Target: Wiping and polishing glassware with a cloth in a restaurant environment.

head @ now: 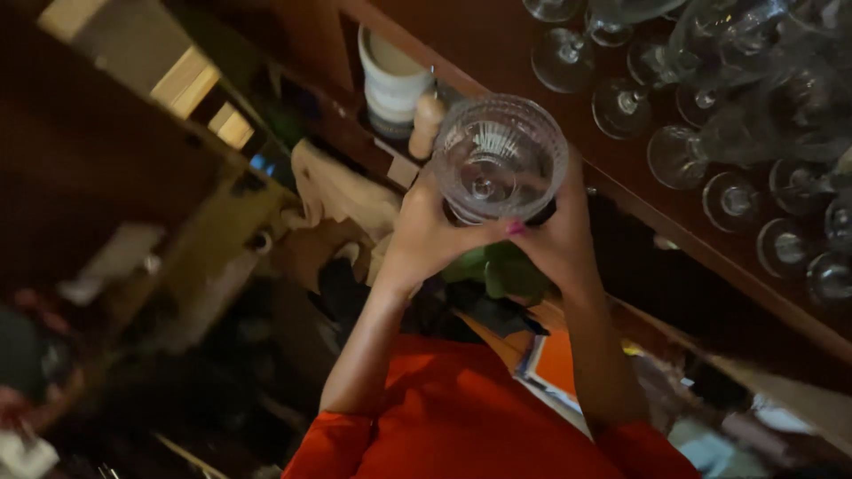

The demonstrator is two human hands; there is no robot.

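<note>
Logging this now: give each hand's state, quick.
Left hand: closed around the clear ribbed glass bowl.
Right hand: closed on the same bowl.

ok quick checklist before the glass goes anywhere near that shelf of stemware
1. Both hands on the glass: ok. The left hand and right hand cup the clear ribbed glass from either side.
2. Glass empty: ok, the bowl shows clear through to its base.
3. Glass clear of the other glasses: ok, a gap shows between its rim and the nearest one.
4. Free spot on the wooden shelf: ok, bare wood lies just above the held glass.
5. White ceramic jar out of the way: ok, it stands apart to the left.
6. Firmness of grip: cannot tell, the fingertips are hidden behind the bowl.
</note>
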